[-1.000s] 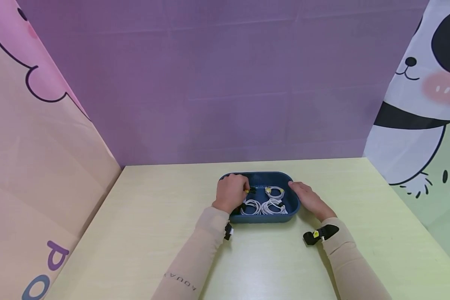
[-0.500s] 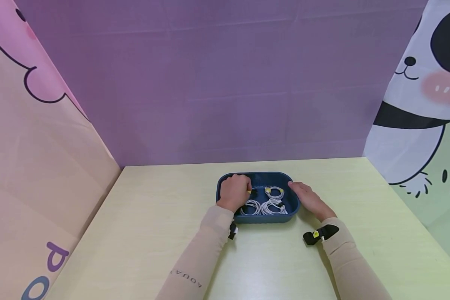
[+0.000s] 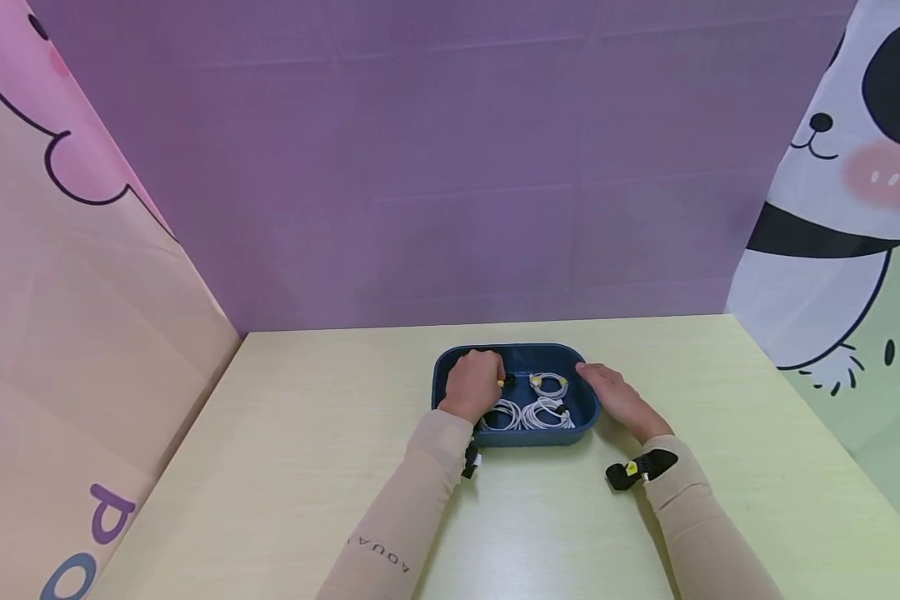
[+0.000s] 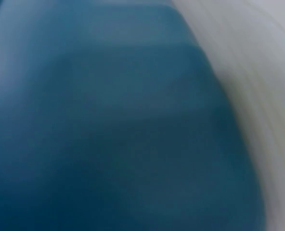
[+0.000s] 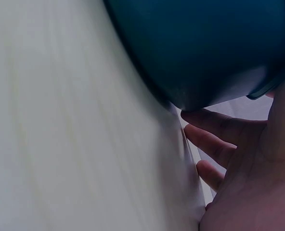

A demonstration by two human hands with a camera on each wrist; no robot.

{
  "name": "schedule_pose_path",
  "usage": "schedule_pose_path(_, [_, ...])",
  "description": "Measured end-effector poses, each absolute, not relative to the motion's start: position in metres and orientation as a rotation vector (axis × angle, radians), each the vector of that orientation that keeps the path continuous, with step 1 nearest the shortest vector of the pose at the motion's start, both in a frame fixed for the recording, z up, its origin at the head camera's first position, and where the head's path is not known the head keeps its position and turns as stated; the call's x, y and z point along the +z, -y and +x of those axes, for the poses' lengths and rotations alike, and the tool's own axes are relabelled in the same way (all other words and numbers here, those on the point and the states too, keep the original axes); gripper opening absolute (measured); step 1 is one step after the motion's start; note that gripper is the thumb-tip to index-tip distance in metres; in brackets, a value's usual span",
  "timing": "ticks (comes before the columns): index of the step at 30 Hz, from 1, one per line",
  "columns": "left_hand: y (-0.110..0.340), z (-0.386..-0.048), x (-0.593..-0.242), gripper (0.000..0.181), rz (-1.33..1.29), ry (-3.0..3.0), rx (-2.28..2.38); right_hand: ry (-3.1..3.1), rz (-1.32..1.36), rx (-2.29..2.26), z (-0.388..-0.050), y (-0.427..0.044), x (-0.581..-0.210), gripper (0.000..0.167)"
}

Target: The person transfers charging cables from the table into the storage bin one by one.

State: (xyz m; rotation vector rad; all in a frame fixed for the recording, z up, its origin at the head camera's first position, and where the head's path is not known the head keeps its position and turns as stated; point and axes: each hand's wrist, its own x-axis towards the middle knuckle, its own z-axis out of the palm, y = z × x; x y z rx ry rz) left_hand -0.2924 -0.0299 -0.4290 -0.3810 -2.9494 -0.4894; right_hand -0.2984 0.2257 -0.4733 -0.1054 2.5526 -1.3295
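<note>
In the head view, a blue tray (image 3: 523,437) stands on the table. My left hand (image 3: 475,385) reaches down into its left part with curled fingers. A small black piece with a yellow bit (image 3: 507,380) shows at those fingers and is held there; the rest is hidden by the hand. White coiled cables (image 3: 546,413) lie in the tray's front part, and a smaller coil with yellow ends (image 3: 549,384) lies behind them. My right hand (image 5: 243,149) rests against the tray's right end, its fairly straight fingertips touching the outer wall in the right wrist view.
The pale table (image 3: 307,433) reaches to a purple cloth wall (image 3: 450,167) at the back. Printed cloths hang at the left and right. Blurred blue tray wall (image 4: 133,120) fills most of the left wrist view.
My left hand has shifted a little to the right inside the tray, the black and yellow piece moving with it. The right hand and the tray have stayed put.
</note>
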Motion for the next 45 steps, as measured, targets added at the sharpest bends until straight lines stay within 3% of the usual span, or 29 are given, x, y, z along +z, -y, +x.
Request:
schedule_pose_path(25, [0.035, -0.285, -0.431, 0.006, -0.376, 2.953, -0.594, -2.564, -0.113, -1.326, -0.296, -0.22, -0.47, 0.084])
schedule_pose_path(33, [0.053, -0.274, -0.424, 0.007, -0.431, 2.687, -0.684, -2.562, -0.105, -1.318, -0.296, -0.22, -0.47, 0.089])
schedule_pose_path(45, [0.094, -0.27, -0.425, 0.007, -0.277, 2.575, -0.801, -2.555, -0.103, -1.342, -0.296, -0.222, -0.471, 0.085])
